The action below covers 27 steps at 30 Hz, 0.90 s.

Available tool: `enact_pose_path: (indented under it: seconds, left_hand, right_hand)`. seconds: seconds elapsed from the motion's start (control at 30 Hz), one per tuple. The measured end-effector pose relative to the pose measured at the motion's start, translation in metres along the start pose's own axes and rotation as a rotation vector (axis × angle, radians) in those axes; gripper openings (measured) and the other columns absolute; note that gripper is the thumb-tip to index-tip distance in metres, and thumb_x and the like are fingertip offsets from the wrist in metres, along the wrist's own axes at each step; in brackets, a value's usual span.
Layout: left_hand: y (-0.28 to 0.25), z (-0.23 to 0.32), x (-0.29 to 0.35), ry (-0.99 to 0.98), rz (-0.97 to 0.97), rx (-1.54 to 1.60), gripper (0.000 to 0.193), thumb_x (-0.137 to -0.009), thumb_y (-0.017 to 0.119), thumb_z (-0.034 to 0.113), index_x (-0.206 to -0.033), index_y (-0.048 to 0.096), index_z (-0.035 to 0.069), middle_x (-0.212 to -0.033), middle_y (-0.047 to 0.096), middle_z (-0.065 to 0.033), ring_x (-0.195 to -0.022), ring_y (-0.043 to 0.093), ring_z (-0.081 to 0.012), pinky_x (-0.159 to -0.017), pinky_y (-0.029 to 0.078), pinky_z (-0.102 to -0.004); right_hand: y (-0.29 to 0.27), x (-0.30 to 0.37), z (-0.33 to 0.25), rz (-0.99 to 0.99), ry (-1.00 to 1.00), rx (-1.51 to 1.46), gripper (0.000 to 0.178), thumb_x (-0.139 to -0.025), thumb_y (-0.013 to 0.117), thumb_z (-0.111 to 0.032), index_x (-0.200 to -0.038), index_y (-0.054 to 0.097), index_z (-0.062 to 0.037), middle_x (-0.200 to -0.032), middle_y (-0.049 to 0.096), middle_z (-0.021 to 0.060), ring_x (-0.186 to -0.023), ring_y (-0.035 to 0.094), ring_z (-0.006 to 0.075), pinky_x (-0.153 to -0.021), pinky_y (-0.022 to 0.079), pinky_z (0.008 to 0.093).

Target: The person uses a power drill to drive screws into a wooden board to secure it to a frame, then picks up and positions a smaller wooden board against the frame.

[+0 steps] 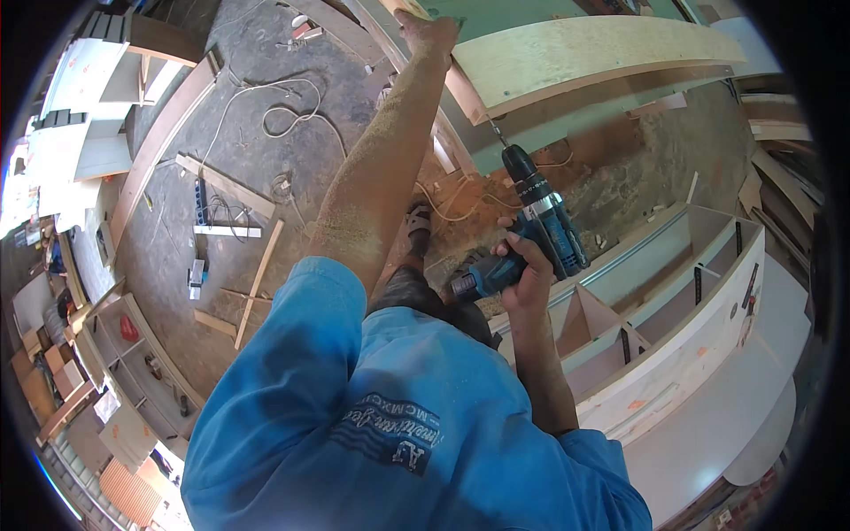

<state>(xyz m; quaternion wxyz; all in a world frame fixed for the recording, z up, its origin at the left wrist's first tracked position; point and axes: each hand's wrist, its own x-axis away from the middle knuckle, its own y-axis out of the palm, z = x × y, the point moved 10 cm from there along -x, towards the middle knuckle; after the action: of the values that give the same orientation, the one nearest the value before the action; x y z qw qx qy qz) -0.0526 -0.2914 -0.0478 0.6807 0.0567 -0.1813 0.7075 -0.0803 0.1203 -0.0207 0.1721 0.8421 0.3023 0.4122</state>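
My right hand is wrapped around the grip of a blue and black cordless drill. From its chuck a thin bit points up and away, its tip at or very near the close corner of a pale wooden board; whether it touches I cannot tell. My left arm, dusted with sawdust, reaches far forward. At its end my left hand is closed over a narrow wooden strip that meets the board's left end. The fingers there are partly hidden.
On the right lies a long white cabinet frame with dividers. Leftward on the concrete floor are a looped cable, a power strip and loose wood strips. Another open cabinet and stacked panels stand at far left.
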Motion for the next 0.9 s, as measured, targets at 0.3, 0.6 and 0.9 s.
enact_pose_path:
  seconds: [0.3,0.6,0.9]
  left_hand:
    - [0.017,-0.009,-0.010,-0.113,-0.171,0.117,0.097,-0.084,0.051,-0.006,-0.162,-0.003,0.011,-0.166,0.010,-0.0255,-0.144,0.031,-0.0393,-0.113,0.036,-0.0436]
    - [0.022,-0.029,-0.032,-0.087,-0.070,0.020,0.096,-0.085,0.055,0.004,-0.163,-0.001,0.014,-0.165,0.011,-0.0245,-0.147,0.027,-0.0394,-0.113,0.036,-0.0462]
    - [0.015,-0.023,-0.037,-0.058,-0.127,0.033,0.092,-0.087,0.056,0.007,-0.162,0.004,0.015,-0.165,0.014,-0.0240,-0.146,0.027,-0.0408,-0.111,0.038,-0.0520]
  right_hand:
    - [-0.004,-0.003,-0.001,-0.005,0.018,-0.005,0.035,-0.084,0.070,-0.007,-0.117,0.061,0.0016,-0.099,0.068,0.0087,-0.074,0.061,0.0133,-0.076,0.053,0.0352]
    - [-0.002,-0.002,-0.005,-0.005,0.013,-0.009,0.034,-0.084,0.070,-0.005,-0.117,0.059,-0.0018,-0.106,0.069,0.0107,-0.073,0.062,0.0141,-0.076,0.054,0.0350]
    - [-0.006,-0.004,0.000,0.010,0.060,-0.012,0.032,-0.083,0.070,-0.007,-0.112,0.065,0.0068,-0.077,0.062,0.0060,-0.069,0.061,0.0146,-0.077,0.053,0.0345]
